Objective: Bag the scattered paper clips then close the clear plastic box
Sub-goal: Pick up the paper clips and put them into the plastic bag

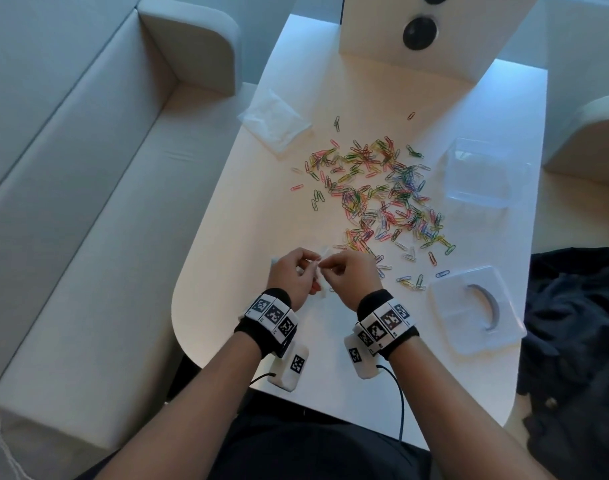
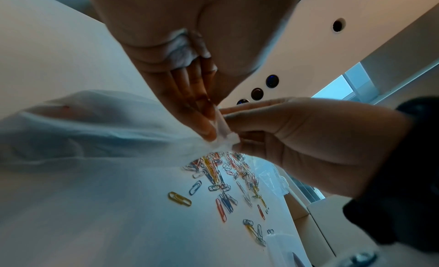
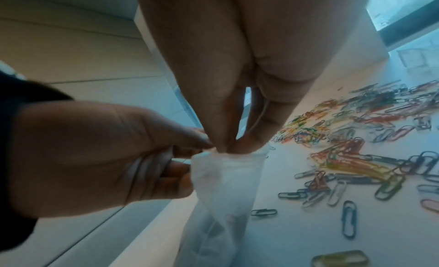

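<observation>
Here both hands work the small plastic bag (image 3: pixel 221 175) above the table's (image 1: pixel 247 209) near edge: the left hand (image 1: pixel 291 273) and right hand (image 1: pixel 348 271) each pinch its mouth. The thin film could slip, or tear if tugged hard. The paper clips (image 1: pixel 382 199) lie scattered beyond, the clear plastic box (image 1: pixel 483 174) open at right.

Both forearms are bare. Each wrist wears a black wristband (image 1: pixel 261 332) ringed with white tiles printed with black square-pattern markers. A white camera block (image 1: pixel 291 370) with its own marker hangs below each, trailing a thin black cable (image 1: pixel 400 403).
</observation>
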Demonstrator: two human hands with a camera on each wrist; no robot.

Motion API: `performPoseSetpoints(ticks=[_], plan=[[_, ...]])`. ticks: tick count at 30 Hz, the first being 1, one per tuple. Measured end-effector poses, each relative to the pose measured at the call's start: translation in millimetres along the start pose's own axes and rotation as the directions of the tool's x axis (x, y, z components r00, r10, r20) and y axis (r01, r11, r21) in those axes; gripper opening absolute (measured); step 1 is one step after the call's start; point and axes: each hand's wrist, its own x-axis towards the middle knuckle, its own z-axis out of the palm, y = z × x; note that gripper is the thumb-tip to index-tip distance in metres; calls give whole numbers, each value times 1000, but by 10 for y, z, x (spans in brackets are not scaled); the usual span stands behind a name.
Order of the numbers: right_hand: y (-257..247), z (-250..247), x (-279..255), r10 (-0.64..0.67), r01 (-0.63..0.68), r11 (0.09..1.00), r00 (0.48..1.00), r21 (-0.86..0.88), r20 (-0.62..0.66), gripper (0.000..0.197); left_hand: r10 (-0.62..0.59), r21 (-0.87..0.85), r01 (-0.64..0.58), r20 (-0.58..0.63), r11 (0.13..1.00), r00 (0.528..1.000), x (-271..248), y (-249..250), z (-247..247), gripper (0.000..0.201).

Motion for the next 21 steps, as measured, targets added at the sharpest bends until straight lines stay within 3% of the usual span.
performPoseSetpoints(ticks=[2, 4, 7, 8, 10, 13, 17, 21], plan=[[80, -78, -6, -7, 9, 1000, 993, 11, -121, 13, -9, -18, 9, -40, 1000, 999, 20, -19, -58, 9], [248, -173, -27, 96, -100, 995, 978, -16, -186, 28, -31, -40, 28, -70, 999, 997, 39, -46, -152, 9], [597, -233, -116, 428, -433, 886, 901, -166, -68, 83, -55, -62, 49, -112, 997, 992, 53, -96, -314, 11], [685, -216, -146, 498, -495, 845, 866, -201, -43, 98, -63, -69, 55, -123, 996, 990, 60, -109, -361, 11], [804, -142, -151, 505, -507, 832, 860, -223, -68, 112, -72, -63, 64, -139, 996, 988, 80, -135, -428, 12], [906, -19, 3, 409, -428, 878, 904, -216, -127, 111, -64, -25, 61, -151, 998, 986, 108, -168, -480, 13], [898, 18, 351, 308, -333, 907, 942, -258, -135, 95, -82, -6, 82, -140, 997, 987, 120, -178, -517, 13], [791, 0, 592, 256, -274, 863, 961, -424, -101, 79, -83, 7, 84, -130, 996, 988, 101, -196, -538, 13]])
